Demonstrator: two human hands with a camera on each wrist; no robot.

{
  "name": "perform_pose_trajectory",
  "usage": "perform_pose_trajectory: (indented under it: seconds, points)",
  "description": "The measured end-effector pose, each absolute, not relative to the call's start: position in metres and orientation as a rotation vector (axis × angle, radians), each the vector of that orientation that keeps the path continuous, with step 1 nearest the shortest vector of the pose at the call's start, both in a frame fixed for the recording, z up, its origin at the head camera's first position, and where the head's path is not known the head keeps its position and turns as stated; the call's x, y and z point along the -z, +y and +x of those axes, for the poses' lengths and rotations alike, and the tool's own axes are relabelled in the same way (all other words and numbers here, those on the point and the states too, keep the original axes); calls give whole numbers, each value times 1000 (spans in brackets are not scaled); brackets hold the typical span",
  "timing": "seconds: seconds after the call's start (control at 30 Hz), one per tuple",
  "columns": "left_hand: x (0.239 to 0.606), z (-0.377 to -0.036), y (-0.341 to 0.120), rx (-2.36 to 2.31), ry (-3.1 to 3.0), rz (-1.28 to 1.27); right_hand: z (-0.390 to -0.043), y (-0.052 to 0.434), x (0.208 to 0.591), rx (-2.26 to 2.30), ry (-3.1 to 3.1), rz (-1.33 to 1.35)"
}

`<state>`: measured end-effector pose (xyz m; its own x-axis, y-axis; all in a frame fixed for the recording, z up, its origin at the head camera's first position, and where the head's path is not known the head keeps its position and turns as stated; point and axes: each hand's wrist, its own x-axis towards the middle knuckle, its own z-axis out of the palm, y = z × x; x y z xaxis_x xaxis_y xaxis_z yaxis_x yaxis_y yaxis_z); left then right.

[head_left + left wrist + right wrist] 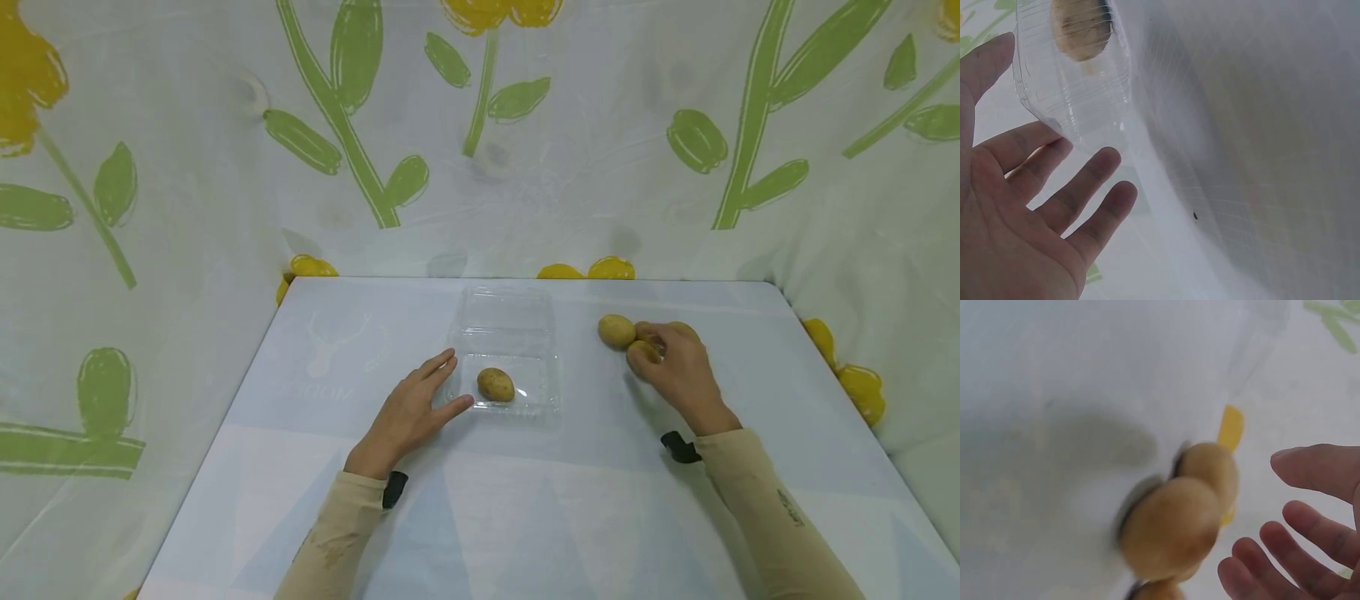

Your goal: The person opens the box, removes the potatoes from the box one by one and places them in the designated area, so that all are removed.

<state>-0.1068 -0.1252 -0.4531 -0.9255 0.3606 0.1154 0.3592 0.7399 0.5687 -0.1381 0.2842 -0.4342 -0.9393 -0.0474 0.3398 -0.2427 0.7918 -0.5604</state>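
A clear plastic clamshell box (555, 392) lies on the table with its lid folded back, and one potato (496, 385) sits in its base. My left hand (405, 421) is at the box's left side, fingers spread and fairly straight. In the left wrist view, fingertips (1054, 134) rest right at the clear wall. Over a group of several potatoes (617, 332) on the right is my right hand (684, 373), partly covering them. The right wrist view shows its thumb (1316, 469) and fingers parted, with a gap between them and the nearest potato (1169, 528).
The table (480, 517) has a pale blue and white pattern. Behind it and along the sides hangs a white cloth (570, 183) printed with green leaves and yellow flowers. The box's lid (506, 310) lies toward the table's back edge.
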Motion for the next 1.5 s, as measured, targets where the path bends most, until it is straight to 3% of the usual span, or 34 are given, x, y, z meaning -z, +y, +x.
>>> perform_pose_trajectory:
  seconds: [0.7,1.5]
  points:
    - [455,-107,-125,-970,2939,623,-140,210,424,-874,-2645,424]
    - [454,-106,-124,-934,2959,612,-140,126,429,-1204,-2772,717]
